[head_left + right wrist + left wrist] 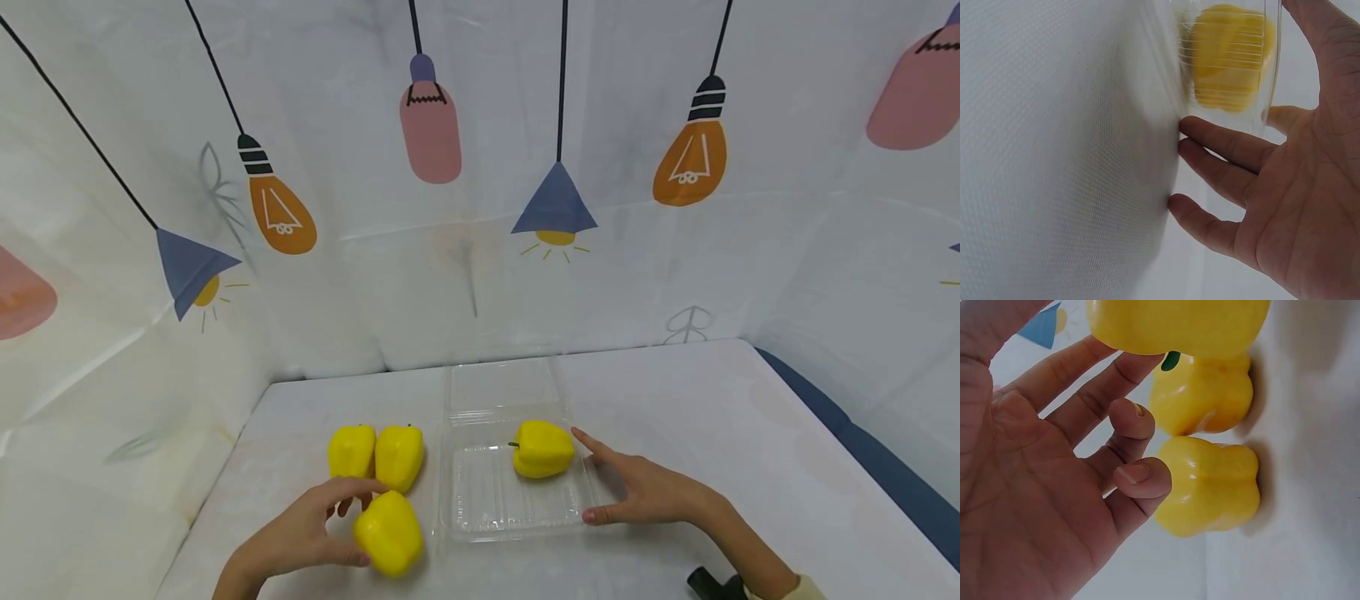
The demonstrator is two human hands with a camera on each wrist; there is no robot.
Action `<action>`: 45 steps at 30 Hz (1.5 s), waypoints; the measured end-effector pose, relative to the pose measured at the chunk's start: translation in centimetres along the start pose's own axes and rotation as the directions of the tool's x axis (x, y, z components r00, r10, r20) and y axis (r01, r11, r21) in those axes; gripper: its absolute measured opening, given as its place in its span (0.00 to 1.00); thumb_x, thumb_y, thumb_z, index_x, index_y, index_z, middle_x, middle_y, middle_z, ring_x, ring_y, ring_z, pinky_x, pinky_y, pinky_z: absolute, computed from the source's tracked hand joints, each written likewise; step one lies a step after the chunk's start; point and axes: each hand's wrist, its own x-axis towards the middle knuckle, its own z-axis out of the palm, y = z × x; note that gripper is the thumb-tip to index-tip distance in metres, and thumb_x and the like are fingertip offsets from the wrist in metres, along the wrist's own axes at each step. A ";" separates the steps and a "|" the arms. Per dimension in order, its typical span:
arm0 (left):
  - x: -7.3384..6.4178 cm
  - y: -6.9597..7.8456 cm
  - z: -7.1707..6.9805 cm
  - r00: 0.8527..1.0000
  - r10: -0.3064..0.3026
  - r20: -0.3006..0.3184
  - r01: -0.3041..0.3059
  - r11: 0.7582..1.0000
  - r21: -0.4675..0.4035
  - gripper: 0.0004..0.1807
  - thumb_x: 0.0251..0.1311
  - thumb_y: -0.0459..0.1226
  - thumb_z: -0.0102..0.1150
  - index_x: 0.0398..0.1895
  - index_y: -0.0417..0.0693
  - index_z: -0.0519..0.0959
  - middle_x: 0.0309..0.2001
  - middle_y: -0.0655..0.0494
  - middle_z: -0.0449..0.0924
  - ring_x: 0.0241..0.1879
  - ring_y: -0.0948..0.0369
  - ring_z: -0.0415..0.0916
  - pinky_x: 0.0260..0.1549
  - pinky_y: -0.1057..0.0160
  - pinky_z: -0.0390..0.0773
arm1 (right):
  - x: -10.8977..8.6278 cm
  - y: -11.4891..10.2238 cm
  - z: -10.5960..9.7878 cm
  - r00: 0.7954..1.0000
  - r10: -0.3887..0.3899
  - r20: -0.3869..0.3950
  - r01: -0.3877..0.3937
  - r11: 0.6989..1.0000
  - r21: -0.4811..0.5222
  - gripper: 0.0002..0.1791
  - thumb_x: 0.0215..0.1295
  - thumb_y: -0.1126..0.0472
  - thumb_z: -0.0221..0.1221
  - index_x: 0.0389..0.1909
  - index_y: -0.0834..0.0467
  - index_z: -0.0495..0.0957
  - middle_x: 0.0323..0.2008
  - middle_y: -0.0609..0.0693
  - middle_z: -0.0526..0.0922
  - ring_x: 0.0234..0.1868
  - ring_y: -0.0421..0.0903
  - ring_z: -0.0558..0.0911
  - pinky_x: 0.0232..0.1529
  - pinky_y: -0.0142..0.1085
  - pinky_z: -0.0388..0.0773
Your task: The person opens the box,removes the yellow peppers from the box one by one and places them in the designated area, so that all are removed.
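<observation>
My left hand (311,527) has thumb and index finger on opposite sides of a yellow bell pepper (390,534), pinching it at the front left of the table. In the left wrist view that pepper (1179,325) fills the top, its green stem showing, while the other fingers curl loosely below. Two more yellow peppers (352,452) stand side by side just beyond. A clear plastic clamshell container (480,500) lies with its lid folded back; another pepper (543,450) rests on its right side. My right hand (648,490), fingers spread, touches the container's right edge.
The white table (675,400) runs back to a white curtain (465,275) printed with lamps and bulbs. The container's lid (504,385) extends toward the far edge. A black object (712,583) is by my right wrist. Dark blue material (847,433) lies beyond the table's right edge.
</observation>
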 end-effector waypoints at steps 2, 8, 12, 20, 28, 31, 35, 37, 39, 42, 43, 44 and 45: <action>0.1 -0.1 0.1 0.999 -0.028 0.024 0.028 1.000 0.000 0.37 0.39 0.49 0.75 0.57 0.61 0.73 0.40 0.67 0.74 0.34 0.62 0.67 0.29 0.65 0.67 | 0.0 0.0 0.0 1.000 -0.001 -0.001 0.001 1.000 -0.002 0.57 0.51 0.36 0.64 0.74 0.38 0.37 0.60 0.53 0.71 0.63 0.59 0.67 0.55 0.64 0.62; 0.2 -0.4 0.4 0.998 -0.024 0.063 0.026 1.000 -0.017 0.36 0.41 0.50 0.74 0.58 0.60 0.72 0.41 0.67 0.74 0.35 0.61 0.68 0.28 0.66 0.67 | 0.0 0.0 0.1 1.000 -0.001 -0.002 0.001 1.000 -0.002 0.57 0.51 0.36 0.64 0.74 0.39 0.38 0.60 0.53 0.71 0.63 0.60 0.66 0.55 0.65 0.61; 0.3 -0.7 0.6 0.997 -0.026 0.067 0.027 1.000 -0.014 0.35 0.41 0.51 0.74 0.57 0.61 0.73 0.40 0.67 0.74 0.35 0.61 0.68 0.28 0.66 0.67 | -0.1 -0.1 0.0 1.000 -0.001 -0.004 0.001 1.000 -0.001 0.57 0.51 0.36 0.64 0.74 0.40 0.38 0.60 0.53 0.71 0.63 0.60 0.66 0.55 0.65 0.61; 0.1 -0.9 0.4 0.996 -0.031 0.087 0.034 0.999 -0.041 0.37 0.44 0.48 0.72 0.61 0.58 0.70 0.43 0.64 0.74 0.37 0.62 0.68 0.29 0.64 0.67 | -0.2 -0.1 0.0 1.000 0.001 -0.006 -0.001 1.000 -0.006 0.57 0.51 0.36 0.64 0.74 0.39 0.38 0.59 0.52 0.71 0.63 0.59 0.66 0.56 0.65 0.60; 0.1 -1.0 0.1 0.989 -0.119 0.092 0.122 0.992 -0.036 0.30 0.50 0.51 0.68 0.57 0.58 0.72 0.43 0.65 0.76 0.36 0.61 0.68 0.25 0.63 0.66 | -0.2 0.0 0.1 1.000 -0.005 -0.008 0.005 1.000 -0.012 0.57 0.50 0.35 0.63 0.74 0.40 0.38 0.59 0.52 0.71 0.63 0.59 0.66 0.56 0.64 0.61; 0.1 -0.9 0.2 0.996 -0.065 0.058 0.067 0.997 -0.034 0.26 0.50 0.50 0.68 0.53 0.57 0.74 0.43 0.66 0.77 0.35 0.61 0.69 0.25 0.64 0.67 | -0.1 0.0 0.1 1.000 -0.010 -0.008 0.010 1.000 -0.010 0.57 0.50 0.35 0.63 0.74 0.40 0.37 0.59 0.52 0.71 0.63 0.58 0.67 0.56 0.64 0.61; 0.3 -0.8 0.2 1.000 -0.007 0.029 0.007 1.000 -0.026 0.23 0.50 0.49 0.68 0.50 0.58 0.75 0.43 0.67 0.79 0.34 0.62 0.69 0.25 0.65 0.67 | -0.1 0.0 0.0 1.000 -0.014 -0.006 0.014 1.000 -0.007 0.57 0.50 0.35 0.63 0.74 0.39 0.37 0.59 0.51 0.71 0.63 0.58 0.67 0.56 0.64 0.61; 0.4 -0.7 0.1 0.999 -0.001 0.032 0.002 1.000 -0.028 0.22 0.51 0.48 0.68 0.50 0.59 0.75 0.43 0.67 0.79 0.34 0.63 0.69 0.25 0.65 0.67 | -0.1 0.0 0.0 1.000 -0.012 -0.004 0.012 1.000 -0.004 0.57 0.50 0.35 0.63 0.74 0.39 0.37 0.59 0.51 0.71 0.63 0.58 0.67 0.56 0.64 0.61; 0.5 -0.7 0.0 0.999 -0.004 0.038 0.005 0.999 -0.032 0.22 0.52 0.47 0.67 0.50 0.60 0.75 0.43 0.67 0.78 0.34 0.63 0.68 0.25 0.64 0.66 | -0.1 0.0 0.0 1.000 -0.012 -0.002 0.012 1.000 -0.001 0.57 0.51 0.35 0.64 0.74 0.39 0.37 0.59 0.51 0.71 0.63 0.58 0.67 0.56 0.64 0.61; 0.7 -0.6 0.0 0.999 0.000 0.048 0.002 1.000 -0.030 0.22 0.52 0.45 0.67 0.51 0.59 0.75 0.43 0.66 0.79 0.34 0.62 0.69 0.25 0.64 0.67 | -0.1 0.0 0.0 1.000 -0.010 -0.001 0.010 1.000 -0.002 0.57 0.51 0.36 0.63 0.74 0.39 0.37 0.59 0.51 0.71 0.63 0.58 0.67 0.56 0.64 0.61; 0.7 -0.5 0.0 0.999 0.005 0.047 -0.004 1.000 -0.023 0.22 0.52 0.45 0.68 0.51 0.59 0.75 0.43 0.66 0.79 0.34 0.62 0.69 0.25 0.64 0.67 | -0.1 0.0 0.0 1.000 -0.009 -0.001 0.009 1.000 -0.003 0.57 0.51 0.36 0.63 0.74 0.38 0.37 0.59 0.51 0.71 0.63 0.58 0.67 0.56 0.64 0.60; 0.8 -0.5 0.0 0.999 0.012 0.048 -0.011 1.000 -0.019 0.22 0.52 0.44 0.68 0.52 0.58 0.75 0.43 0.66 0.79 0.34 0.62 0.69 0.25 0.65 0.67 | -0.1 0.0 0.0 1.000 -0.008 -0.001 0.008 1.000 -0.004 0.57 0.51 0.35 0.63 0.74 0.38 0.36 0.59 0.51 0.71 0.63 0.58 0.66 0.56 0.64 0.60; 0.8 -0.5 0.0 0.999 0.020 0.048 -0.020 1.000 -0.014 0.22 0.52 0.44 0.67 0.52 0.58 0.75 0.43 0.66 0.79 0.34 0.62 0.69 0.25 0.65 0.67 | -0.1 0.0 0.0 1.000 -0.008 -0.001 0.008 1.000 -0.005 0.57 0.51 0.35 0.63 0.74 0.38 0.36 0.59 0.51 0.71 0.63 0.58 0.66 0.56 0.64 0.60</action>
